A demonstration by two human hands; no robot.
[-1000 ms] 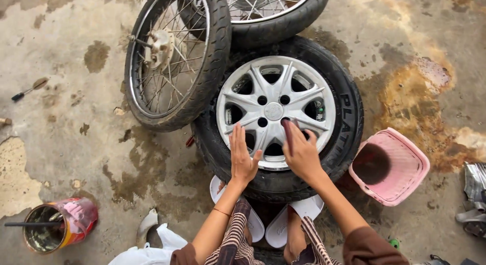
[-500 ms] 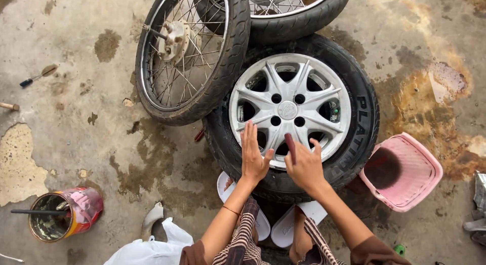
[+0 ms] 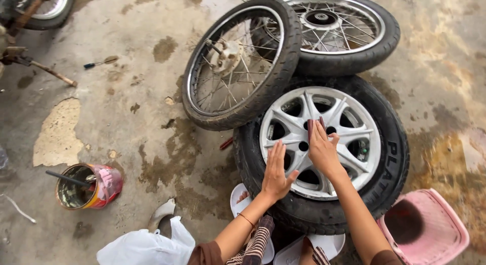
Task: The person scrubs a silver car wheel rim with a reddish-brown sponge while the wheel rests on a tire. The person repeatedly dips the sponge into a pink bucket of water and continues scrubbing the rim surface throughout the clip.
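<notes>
Silver spoked hubcap (image 3: 324,138) under 2 flat hands.

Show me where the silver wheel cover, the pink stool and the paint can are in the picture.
silver wheel cover (image 3: 349,113), head view, on an upper right spoke.
pink stool (image 3: 445,229), head view, on the seat's right side.
paint can (image 3: 109,186), head view, on its pink outer wall.

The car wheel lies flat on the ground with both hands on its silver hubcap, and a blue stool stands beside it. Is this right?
Not quite: the stool is pink, not blue, as the head view shows. The rest holds: the car wheel lies flat, with the left hand and right hand on its silver hubcap.
</notes>
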